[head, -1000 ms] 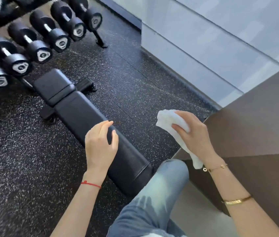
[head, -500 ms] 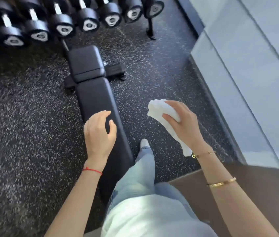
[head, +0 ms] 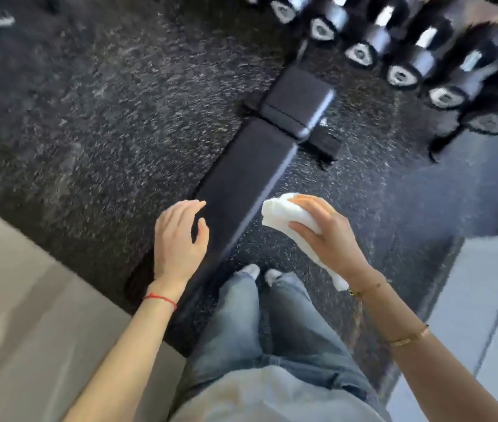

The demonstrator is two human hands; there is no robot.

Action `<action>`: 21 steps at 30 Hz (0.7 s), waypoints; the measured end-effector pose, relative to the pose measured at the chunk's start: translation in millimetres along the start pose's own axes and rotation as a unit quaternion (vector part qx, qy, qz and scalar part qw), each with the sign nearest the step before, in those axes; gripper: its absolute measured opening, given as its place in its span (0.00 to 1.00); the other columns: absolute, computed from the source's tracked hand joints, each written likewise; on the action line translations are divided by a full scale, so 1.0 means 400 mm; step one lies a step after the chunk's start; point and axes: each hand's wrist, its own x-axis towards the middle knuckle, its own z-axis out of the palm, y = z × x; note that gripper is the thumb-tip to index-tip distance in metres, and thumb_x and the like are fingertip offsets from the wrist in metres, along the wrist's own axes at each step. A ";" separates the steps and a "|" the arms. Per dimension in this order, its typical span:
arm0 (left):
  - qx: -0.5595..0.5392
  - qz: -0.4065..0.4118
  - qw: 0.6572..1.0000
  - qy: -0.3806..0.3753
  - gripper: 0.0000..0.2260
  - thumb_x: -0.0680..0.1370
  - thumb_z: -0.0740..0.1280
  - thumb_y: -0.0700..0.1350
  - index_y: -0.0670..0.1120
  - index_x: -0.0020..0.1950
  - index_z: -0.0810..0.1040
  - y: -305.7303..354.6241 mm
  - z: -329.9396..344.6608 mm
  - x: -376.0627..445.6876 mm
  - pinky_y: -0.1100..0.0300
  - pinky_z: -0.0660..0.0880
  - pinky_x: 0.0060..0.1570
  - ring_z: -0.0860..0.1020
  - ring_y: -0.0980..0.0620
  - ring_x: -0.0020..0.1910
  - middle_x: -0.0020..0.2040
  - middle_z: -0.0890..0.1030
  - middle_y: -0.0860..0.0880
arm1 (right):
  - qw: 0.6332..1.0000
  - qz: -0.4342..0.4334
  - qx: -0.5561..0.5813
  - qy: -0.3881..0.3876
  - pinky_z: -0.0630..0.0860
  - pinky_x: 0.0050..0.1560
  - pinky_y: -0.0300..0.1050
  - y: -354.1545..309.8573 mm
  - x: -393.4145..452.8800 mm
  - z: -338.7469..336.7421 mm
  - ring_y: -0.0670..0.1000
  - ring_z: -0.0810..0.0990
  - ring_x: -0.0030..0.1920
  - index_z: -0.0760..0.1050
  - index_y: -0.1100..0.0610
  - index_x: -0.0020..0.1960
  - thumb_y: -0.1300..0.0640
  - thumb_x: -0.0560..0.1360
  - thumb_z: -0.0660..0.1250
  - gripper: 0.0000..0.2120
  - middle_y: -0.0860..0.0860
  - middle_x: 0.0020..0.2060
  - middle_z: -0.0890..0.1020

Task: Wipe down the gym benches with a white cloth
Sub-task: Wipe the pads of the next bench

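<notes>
A black padded gym bench (head: pixel 250 166) runs diagonally from the lower middle up toward the right, its short seat pad at the far end. My right hand (head: pixel 324 236) grips a bunched white cloth (head: pixel 278 216) just right of the bench's long pad, above the floor. My left hand (head: pixel 177 239) hovers over the pad's near left edge with fingers relaxed and spread, holding nothing. The view is blurred by motion.
Several black dumbbells (head: pixel 400 65) sit on a rack at the upper right, behind the bench. Speckled black rubber floor (head: pixel 89 117) surrounds the bench. A beige surface (head: pixel 28 315) fills the lower left, a pale wall panel (head: pixel 491 300) the lower right. My legs in jeans stand beside the bench's near end.
The view has swung, so the bench now slants up to the right and the dumbbells sit at upper right. My hands keep the same pose, the cloth still in my right hand.
</notes>
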 end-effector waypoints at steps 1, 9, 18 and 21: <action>0.004 -0.026 1.000 0.016 0.14 0.80 0.61 0.46 0.49 0.65 0.76 -0.002 0.018 -0.029 0.57 0.64 0.70 0.73 0.52 0.66 0.63 0.79 0.52 | 0.999 -0.031 -0.005 -0.029 0.67 0.68 0.34 0.020 0.023 0.001 0.42 0.74 0.63 0.76 0.53 0.66 0.51 0.78 0.69 0.18 0.42 0.64 0.76; 0.015 -0.179 0.967 0.182 0.12 0.79 0.62 0.42 0.43 0.60 0.80 -0.066 0.190 -0.277 0.48 0.74 0.61 0.79 0.47 0.59 0.58 0.81 0.48 | 0.956 -0.224 -0.033 -0.187 0.66 0.72 0.39 0.181 0.156 0.150 0.44 0.72 0.69 0.74 0.53 0.69 0.51 0.79 0.68 0.19 0.45 0.67 0.76; 0.097 -0.316 0.921 0.206 0.13 0.78 0.63 0.41 0.43 0.60 0.81 -0.313 0.516 -0.526 0.51 0.71 0.66 0.78 0.45 0.60 0.59 0.82 0.46 | 0.857 -0.389 -0.076 -0.329 0.69 0.70 0.57 0.327 0.230 0.635 0.50 0.71 0.69 0.74 0.53 0.69 0.51 0.80 0.66 0.18 0.46 0.68 0.75; 0.114 -0.335 0.912 0.209 0.14 0.79 0.63 0.41 0.44 0.63 0.80 -0.407 0.642 -0.583 0.50 0.69 0.68 0.76 0.44 0.64 0.62 0.81 0.46 | 0.820 -0.456 -0.079 -0.337 0.70 0.67 0.59 0.385 0.229 0.815 0.52 0.72 0.68 0.75 0.54 0.68 0.48 0.80 0.63 0.19 0.48 0.68 0.75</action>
